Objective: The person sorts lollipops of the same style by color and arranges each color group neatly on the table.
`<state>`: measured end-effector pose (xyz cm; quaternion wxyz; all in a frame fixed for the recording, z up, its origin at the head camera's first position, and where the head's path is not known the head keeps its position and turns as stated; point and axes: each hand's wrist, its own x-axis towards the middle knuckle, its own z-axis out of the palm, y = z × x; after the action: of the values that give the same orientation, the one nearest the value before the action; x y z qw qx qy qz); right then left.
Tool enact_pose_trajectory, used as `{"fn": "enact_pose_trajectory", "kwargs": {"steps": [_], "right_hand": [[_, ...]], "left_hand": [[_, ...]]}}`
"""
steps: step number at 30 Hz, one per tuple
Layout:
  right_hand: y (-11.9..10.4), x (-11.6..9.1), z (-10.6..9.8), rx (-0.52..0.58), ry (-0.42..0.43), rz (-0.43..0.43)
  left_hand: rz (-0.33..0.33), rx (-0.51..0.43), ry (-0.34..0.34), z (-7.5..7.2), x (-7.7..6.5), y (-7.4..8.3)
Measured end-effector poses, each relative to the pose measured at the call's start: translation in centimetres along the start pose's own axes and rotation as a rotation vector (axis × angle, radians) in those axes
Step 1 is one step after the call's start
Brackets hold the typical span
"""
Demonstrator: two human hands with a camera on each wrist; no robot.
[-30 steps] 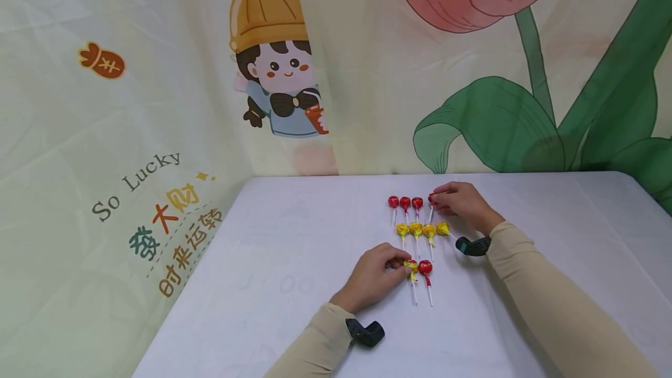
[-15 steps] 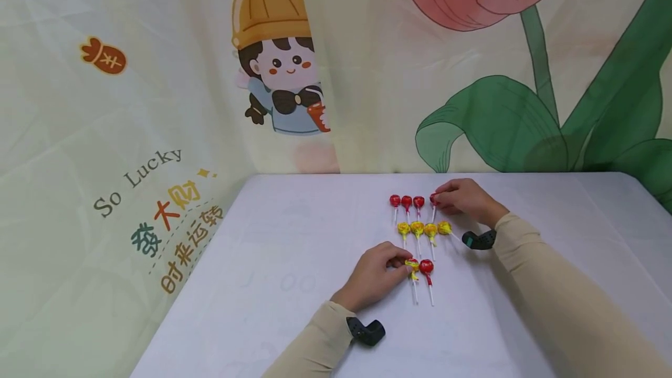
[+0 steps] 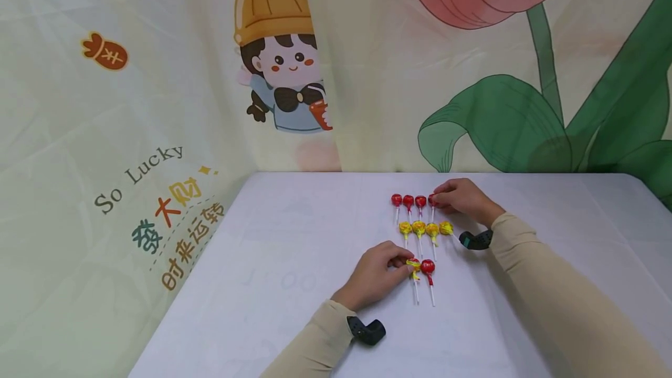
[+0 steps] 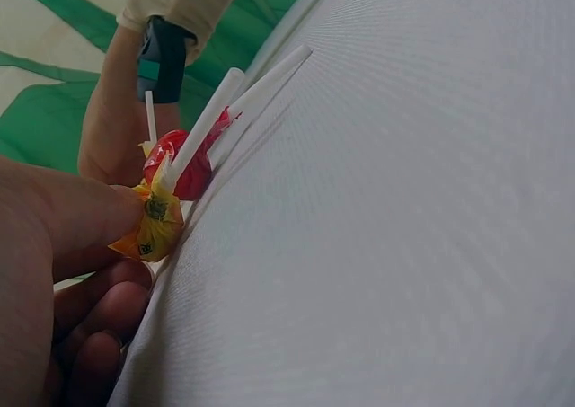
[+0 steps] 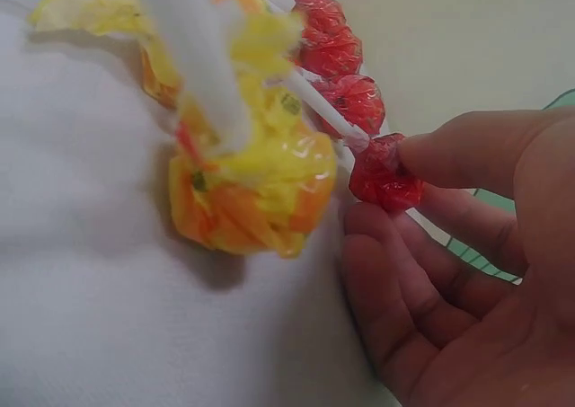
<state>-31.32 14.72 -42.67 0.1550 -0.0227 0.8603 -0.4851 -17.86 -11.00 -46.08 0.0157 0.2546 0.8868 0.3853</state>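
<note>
At the right end of the back row, my right hand pinches a red lollipop by its wrapped head between thumb and fingers. Beside it stretch several other red lollipops. Nearer to me, my left hand pinches a yellow lollipop with a little red at its top; the head view shows its stick lying toward me. A red lollipop lies just right of it. Between the two hands runs a row of yellow lollipops, the rightmost one turned at an angle.
All the lollipops lie on a white-covered table. Behind its far edge hangs a printed curtain with a cartoon figure and a large flower. A black wrist device sits close to the angled yellow lollipop's stick.
My right hand has shifted slightly left, bringing its red lollipop closer to the others in the back row. The left hand keeps its hold in place. The head view has shifted a little.
</note>
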Motion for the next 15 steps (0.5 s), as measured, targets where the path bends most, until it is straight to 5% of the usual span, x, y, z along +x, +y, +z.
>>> {"fn": "enact_pose_trajectory", "kwargs": {"steps": [15], "right_hand": [[-0.11,-0.39,1.01,-0.075,0.068,-0.004]], "left_hand": [[0.000,0.007,0.000,0.09,0.05,-0.03]]}}
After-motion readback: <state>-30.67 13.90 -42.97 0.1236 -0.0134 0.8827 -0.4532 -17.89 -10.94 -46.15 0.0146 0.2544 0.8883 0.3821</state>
